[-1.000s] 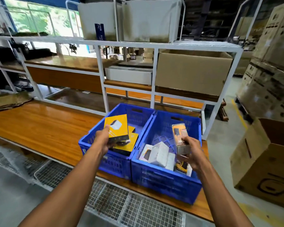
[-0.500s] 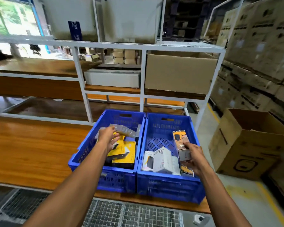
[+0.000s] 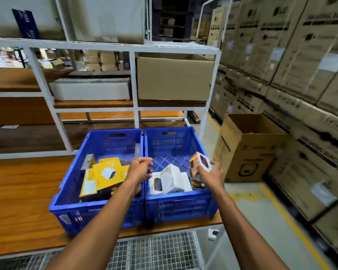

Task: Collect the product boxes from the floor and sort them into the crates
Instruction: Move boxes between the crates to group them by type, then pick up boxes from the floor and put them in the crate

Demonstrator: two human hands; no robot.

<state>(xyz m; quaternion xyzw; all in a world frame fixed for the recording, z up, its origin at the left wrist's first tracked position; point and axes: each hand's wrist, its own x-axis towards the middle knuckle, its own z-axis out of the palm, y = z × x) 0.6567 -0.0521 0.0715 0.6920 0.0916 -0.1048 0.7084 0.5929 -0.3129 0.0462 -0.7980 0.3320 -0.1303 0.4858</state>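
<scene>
Two blue crates side by side on a wooden bench (image 3: 18, 191), walls touching down the middle. Right hand (image 3: 211, 172) over the near right corner of the right crate (image 3: 180, 203), fingers curled round a small orange and white box (image 3: 200, 162), tilted and held above the crate's contents. Just left of that grip, inside the same crate, white product boxes (image 3: 174, 180) leaning against each other, one with a dark picture on its face; under the grip, a darker box partly hidden by the hand, kind not clear. Left hand (image 3: 141, 170) over the shared walls of the two crates, fingers loosely bent, holding nothing. Left of it, in the left crate (image 3: 70, 207), yellow product boxes (image 3: 103, 174) piled flat and overlapping, a grey box edge showing at the pile's far left. Beyond both hands, a white metal shelf frame (image 3: 135, 84) with a long white tray (image 3: 90, 90) and a big plain carton (image 3: 174, 78) on its wooden shelf. Right of the gripped box, well apart and on the floor, an open brown carton (image 3: 248, 152), and behind it a wall of stacked cardboard cartons (image 3: 300, 65). Below the forearms, wire mesh (image 3: 154, 252) under the bench edge, and near the right forearm a small white item (image 3: 213, 233) on the grey floor, too small to identify. Much of the scene blurred.
</scene>
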